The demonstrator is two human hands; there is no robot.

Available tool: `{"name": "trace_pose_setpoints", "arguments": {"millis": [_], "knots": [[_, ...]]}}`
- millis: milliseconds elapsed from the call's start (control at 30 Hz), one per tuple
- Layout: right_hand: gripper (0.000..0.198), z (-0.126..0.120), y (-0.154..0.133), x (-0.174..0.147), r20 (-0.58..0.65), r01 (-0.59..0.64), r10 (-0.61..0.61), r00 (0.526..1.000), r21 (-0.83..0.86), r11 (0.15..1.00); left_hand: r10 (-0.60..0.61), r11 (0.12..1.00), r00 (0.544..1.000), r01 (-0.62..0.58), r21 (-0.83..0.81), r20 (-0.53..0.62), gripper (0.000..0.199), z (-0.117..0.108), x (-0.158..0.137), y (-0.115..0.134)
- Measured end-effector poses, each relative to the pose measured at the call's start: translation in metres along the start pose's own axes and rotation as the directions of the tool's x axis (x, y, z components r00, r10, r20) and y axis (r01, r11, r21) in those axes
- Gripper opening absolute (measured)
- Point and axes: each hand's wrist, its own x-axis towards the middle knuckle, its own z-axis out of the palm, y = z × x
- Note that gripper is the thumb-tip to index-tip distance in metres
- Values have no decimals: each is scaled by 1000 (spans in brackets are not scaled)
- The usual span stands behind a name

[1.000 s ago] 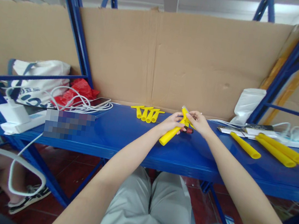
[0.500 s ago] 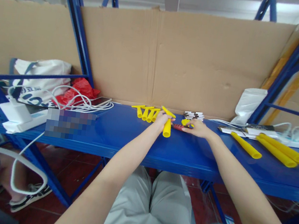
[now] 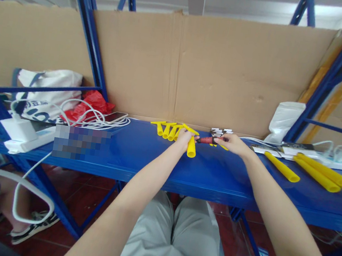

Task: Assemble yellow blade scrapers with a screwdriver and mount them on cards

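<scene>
My left hand point(image 3: 183, 138) is closed around a yellow T-shaped tube piece point(image 3: 191, 148), its round open end facing me. From the right, my right hand point(image 3: 231, 143) grips a red-handled screwdriver point(image 3: 206, 140). The dark front end of the screwdriver reaches the side of the yellow piece by my left fingers; whether it touches is too small to tell. Several more yellow T-shaped pieces point(image 3: 166, 131) stand in a row left of my left hand. Small yellow parts point(image 3: 223, 147) lie beneath my right hand, partly hidden by it.
Small white-and-dark pieces point(image 3: 221, 131) lie behind my right hand. Long yellow tubes point(image 3: 281, 167) rest on the blue shelf point(image 3: 140, 162) at right. On the left are white cables point(image 3: 95, 119), a power strip point(image 3: 37, 139) and a cloth bag point(image 3: 49, 85). Cardboard point(image 3: 230, 68) closes the back.
The screwdriver has been lifted off the shelf by my right hand and now lies level against the yellow piece's side. My left hand has barely moved.
</scene>
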Motion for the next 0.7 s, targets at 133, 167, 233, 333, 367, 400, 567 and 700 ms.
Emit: {"name": "trace_pose_setpoints", "arguments": {"millis": [133,167,233,333,367,400,567,700], "knots": [[58,-3,-3,1,-182,-65,109,977,230,971,3,1000,1000,-3,7,3,43,-1,2,-1],[58,-3,-3,1,-219,-66,130,967,277,958,-1,1000,1000,0,10,2,43,-1,3,-2],[57,-3,-4,2,-305,-40,147,941,329,943,-11,1000,1000,11,20,8,44,-1,5,-3],[54,-5,-5,2,-436,4,170,884,370,929,-27,999,999,26,41,46,44,-2,8,-4],[54,-5,-6,1,-471,16,186,862,392,920,-35,998,998,32,52,61,44,-2,8,-5],[53,-6,-7,1,-505,28,205,838,415,910,-42,997,996,37,65,75,44,-2,9,-5],[52,-10,-4,2,-619,64,304,724,500,864,-40,994,996,30,109,86,50,-2,10,-10],[53,-11,2,5,-647,123,320,692,542,831,-46,995,995,38,94,83,58,-2,11,-15]]}}
